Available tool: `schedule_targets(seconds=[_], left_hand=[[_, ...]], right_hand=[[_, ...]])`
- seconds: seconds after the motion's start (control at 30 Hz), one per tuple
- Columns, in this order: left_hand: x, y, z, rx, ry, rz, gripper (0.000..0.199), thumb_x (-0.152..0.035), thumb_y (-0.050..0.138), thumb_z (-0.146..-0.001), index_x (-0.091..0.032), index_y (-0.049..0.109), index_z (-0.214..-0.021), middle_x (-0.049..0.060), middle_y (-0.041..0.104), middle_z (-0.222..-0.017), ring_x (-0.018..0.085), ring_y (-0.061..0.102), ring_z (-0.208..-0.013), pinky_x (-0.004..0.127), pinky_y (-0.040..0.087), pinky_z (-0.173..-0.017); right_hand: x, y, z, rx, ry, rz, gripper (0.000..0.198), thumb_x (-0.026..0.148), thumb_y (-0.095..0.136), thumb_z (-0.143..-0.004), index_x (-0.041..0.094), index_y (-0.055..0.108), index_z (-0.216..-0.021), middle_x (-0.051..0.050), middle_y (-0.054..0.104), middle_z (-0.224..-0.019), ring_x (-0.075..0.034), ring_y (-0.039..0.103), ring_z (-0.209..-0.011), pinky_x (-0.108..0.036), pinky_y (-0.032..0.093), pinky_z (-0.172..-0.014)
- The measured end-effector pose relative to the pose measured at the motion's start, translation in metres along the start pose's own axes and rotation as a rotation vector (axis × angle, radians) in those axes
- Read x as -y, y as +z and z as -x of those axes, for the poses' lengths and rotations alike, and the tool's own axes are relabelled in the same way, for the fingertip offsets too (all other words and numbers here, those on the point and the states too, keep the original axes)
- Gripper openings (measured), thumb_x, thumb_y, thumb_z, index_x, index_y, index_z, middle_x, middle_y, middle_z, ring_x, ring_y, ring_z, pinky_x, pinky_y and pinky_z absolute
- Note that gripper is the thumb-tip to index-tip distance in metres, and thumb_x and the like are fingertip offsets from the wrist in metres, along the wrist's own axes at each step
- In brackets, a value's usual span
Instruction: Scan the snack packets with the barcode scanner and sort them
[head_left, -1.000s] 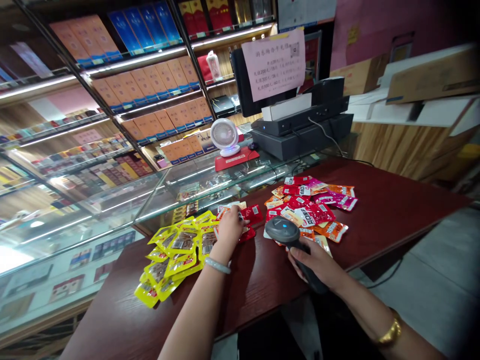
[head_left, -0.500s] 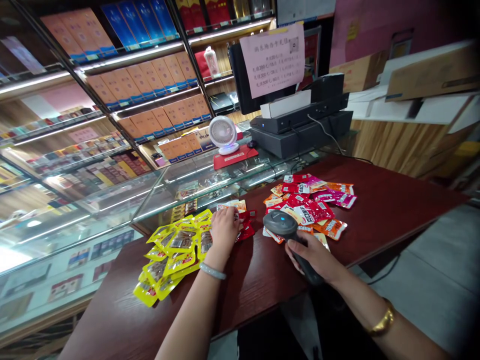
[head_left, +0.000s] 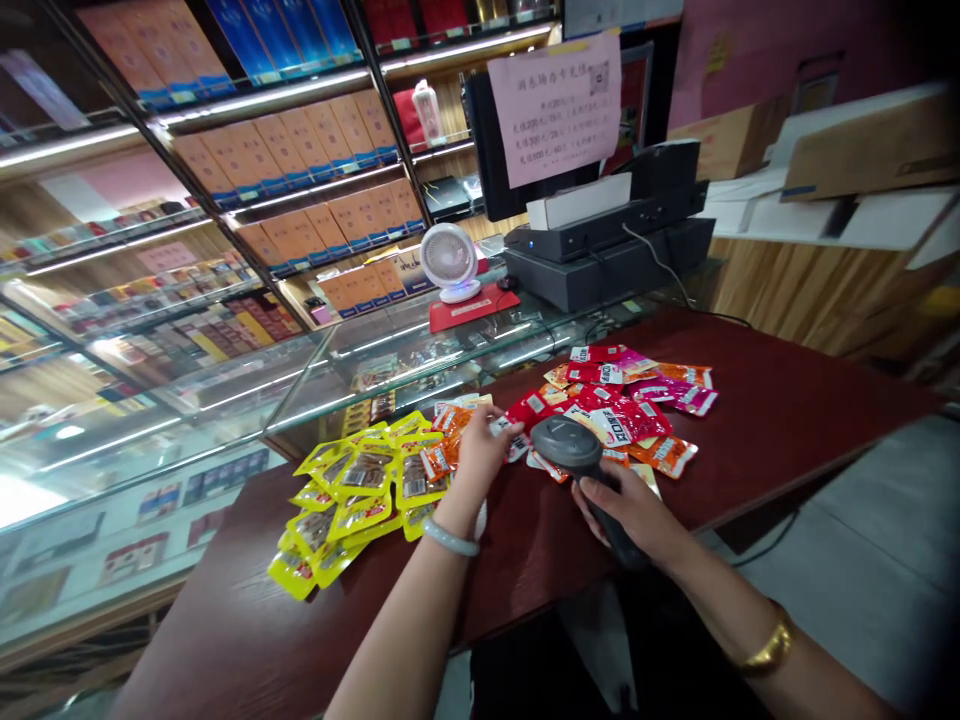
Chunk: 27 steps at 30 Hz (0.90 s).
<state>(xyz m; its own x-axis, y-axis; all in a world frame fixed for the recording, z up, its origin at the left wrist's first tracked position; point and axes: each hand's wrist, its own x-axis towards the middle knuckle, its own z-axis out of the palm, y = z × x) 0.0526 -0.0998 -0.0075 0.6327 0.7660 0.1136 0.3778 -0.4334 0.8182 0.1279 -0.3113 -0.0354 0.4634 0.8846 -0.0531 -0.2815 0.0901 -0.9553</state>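
Observation:
My right hand (head_left: 626,505) is wrapped round the handle of a dark grey barcode scanner (head_left: 568,446), its head toward the packets. My left hand (head_left: 487,445) is closed on the edge of a red snack packet (head_left: 527,408), partly covered by the fingers. Under and beside that hand lie orange snack packets (head_left: 448,428). To its left is a spread heap of yellow snack packets (head_left: 365,475) with clear windows. Beyond the scanner lies a mixed pile of red, orange and purple snack packets (head_left: 630,415), partly hidden by the scanner.
Everything lies on a dark red-brown table (head_left: 787,395). A glass display counter (head_left: 405,350) adjoins it, bearing a white fan (head_left: 448,258) on a red mat. A black cash register (head_left: 600,260) and a monitor (head_left: 487,150) with a pink notice stand behind. Boxed shelves line the back.
My left hand has moved right with the red packet, toward the scanner, uncovering orange packets beside the yellow heap. My right hand and the scanner have barely moved.

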Motion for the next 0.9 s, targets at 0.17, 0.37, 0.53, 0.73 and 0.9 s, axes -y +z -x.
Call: schedule_targets(seconds=[0.17,0.37,0.53,0.73,0.9], left_hand=[[-0.008,0.028,-0.007,0.258,0.044,0.301,0.038,-0.010,0.064,-0.081,-0.016,0.057,-0.118,0.012,0.070,-0.115,0.017,0.068,-0.095,0.029,0.054,-0.081],[0.013,-0.034,0.002,-0.001,0.171,-0.653,0.037,-0.028,0.070,-0.081,-0.017,0.065,-0.116,0.016,0.066,-0.120,0.031,0.057,-0.117,0.045,0.041,-0.102],[0.027,-0.074,0.007,0.017,0.001,-1.047,0.040,-0.045,0.072,-0.076,-0.015,0.067,-0.102,0.020,0.064,-0.115,0.039,0.053,-0.117,0.048,0.041,-0.095],[0.022,-0.062,0.014,0.008,0.071,-0.939,0.042,-0.047,0.067,-0.083,-0.020,0.053,-0.112,0.011,0.069,-0.100,0.029,0.064,-0.096,0.035,0.044,-0.080],[0.010,-0.044,0.021,0.094,0.130,-0.810,0.038,-0.043,0.066,-0.085,-0.023,0.050,-0.113,0.007,0.069,-0.100,0.025,0.067,-0.092,0.029,0.043,-0.072]], right_hand=[[-0.005,-0.004,0.000,0.016,-0.002,0.013,0.040,0.057,0.069,-0.082,0.020,0.054,-0.086,0.005,0.054,-0.060,-0.009,0.050,-0.041,-0.020,0.039,-0.037],[-0.005,-0.007,0.003,0.020,0.017,-0.003,0.040,0.056,0.070,-0.081,0.020,0.055,-0.087,0.006,0.054,-0.059,-0.009,0.049,-0.042,-0.020,0.039,-0.037],[-0.012,-0.004,0.000,0.049,0.025,0.009,0.040,0.057,0.068,-0.083,0.020,0.052,-0.086,0.006,0.054,-0.058,-0.008,0.048,-0.040,-0.020,0.037,-0.037],[-0.007,0.006,-0.004,0.097,0.001,0.089,0.041,0.058,0.067,-0.084,0.020,0.050,-0.079,0.006,0.055,-0.057,-0.008,0.050,-0.039,-0.020,0.037,-0.037],[0.003,0.013,-0.009,0.135,0.000,0.103,0.041,0.058,0.068,-0.082,0.021,0.050,-0.082,0.007,0.055,-0.057,-0.009,0.051,-0.040,-0.019,0.038,-0.038]])
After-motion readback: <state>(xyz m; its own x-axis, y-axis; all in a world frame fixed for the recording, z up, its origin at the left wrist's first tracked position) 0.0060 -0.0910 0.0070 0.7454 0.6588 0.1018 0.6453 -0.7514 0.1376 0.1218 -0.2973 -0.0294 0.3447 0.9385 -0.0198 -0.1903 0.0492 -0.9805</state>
